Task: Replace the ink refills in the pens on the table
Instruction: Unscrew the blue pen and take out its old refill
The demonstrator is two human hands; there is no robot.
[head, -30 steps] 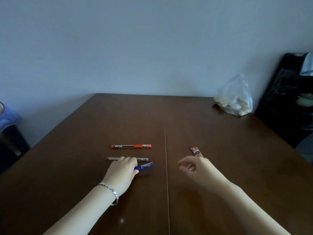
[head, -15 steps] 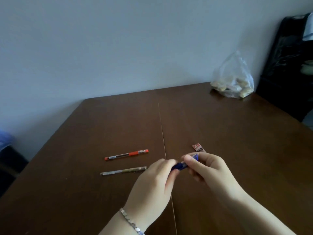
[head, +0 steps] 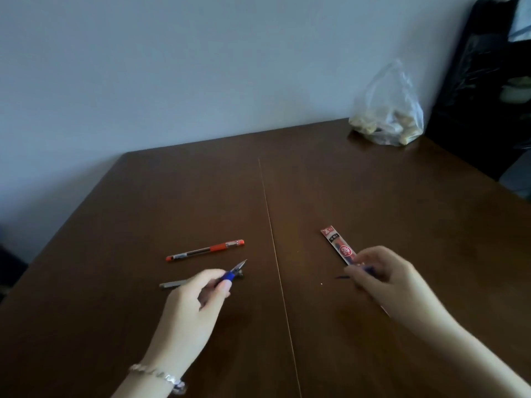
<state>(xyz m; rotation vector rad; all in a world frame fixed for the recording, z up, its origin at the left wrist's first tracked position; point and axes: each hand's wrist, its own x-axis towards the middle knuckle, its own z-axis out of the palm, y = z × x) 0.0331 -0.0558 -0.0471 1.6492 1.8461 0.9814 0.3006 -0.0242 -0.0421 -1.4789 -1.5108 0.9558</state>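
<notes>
Blue tip (head: 233, 272) in left hand (head: 192, 308); barrel (head: 369, 269), right hand (head: 386, 278).

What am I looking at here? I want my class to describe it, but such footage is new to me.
No machine here: a person wears a camera on the head, looking down at their own two bare hands. On the brown table lie an orange pen, a grey pen and a red refill packet; a plastic bag sits at the far corner. The left hand pinches the blue tip section of a pen. The right hand grips a blurred blue piece with a thin dark end sticking out, probably that pen's other part.
</notes>
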